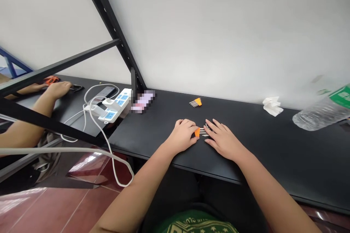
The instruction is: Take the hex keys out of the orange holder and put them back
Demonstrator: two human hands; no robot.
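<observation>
On the black table, my left hand [182, 136] grips a small orange holder [197, 132] between thumb and fingers. Several thin silver metal rods [202, 131] lie at the holder's right side, their far ends partly covered by my right hand. My right hand [222, 138] rests flat with its fingers spread, fingertips over or touching the rods; whether it presses on any of them I cannot tell. Farther back lies a second orange holder [198, 101] with several silver rods sticking out to its left, untouched by either hand.
A white power strip [116, 105] with plugged-in white cables stands left, beside a black metal frame [120, 40]. A crumpled tissue [272, 106] and a plastic bottle [317, 113] are at right. Another person's hand [58, 89] works at far left, near a phone [102, 94].
</observation>
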